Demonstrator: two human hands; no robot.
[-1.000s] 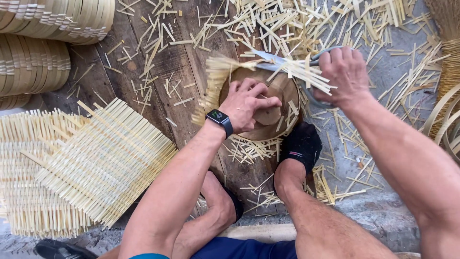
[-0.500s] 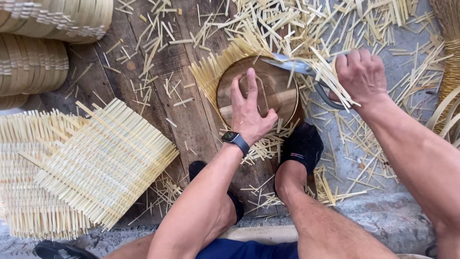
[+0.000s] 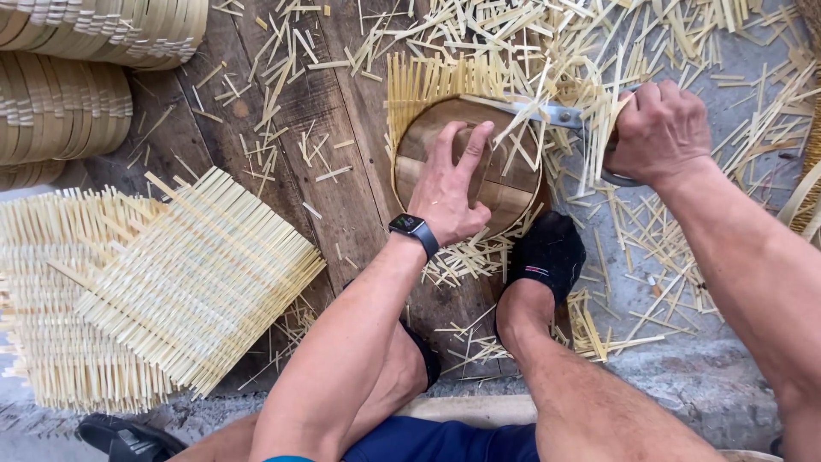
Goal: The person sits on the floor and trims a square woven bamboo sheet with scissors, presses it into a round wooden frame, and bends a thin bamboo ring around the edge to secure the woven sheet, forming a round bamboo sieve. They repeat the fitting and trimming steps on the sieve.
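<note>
- Here the left hand (image 3: 449, 192) presses flat on a round wooden form (image 3: 505, 192), fingers spread apart across its top, palm near the lower edge, pinning a woven bamboo mat (image 3: 428, 85) beneath it; the mat's loose strip ends fan out past the upper left of the disc.
- The right hand (image 3: 658, 133) is closed in a fist around the handle of a metal blade (image 3: 547, 111), which lies along the upper right rim of the form, touching it.
- Judging from this, the step in hand is trimming the mat's overhanging strips around the disc's edge, with much of the upper left arc not yet cut.
- The next move seems to call for firm downward pressure on the form, the blade tight against the rim, and fingertips kept clear of the edge.
- A black-socked foot (image 3: 547, 252) rests just below the form on the wooden board (image 3: 325, 111); a stack of square woven mats (image 3: 171, 291) lies well apart to the left, coiled hoops (image 3: 60, 111) above them, and offcuts (image 3: 684, 231) litter the ground.
</note>
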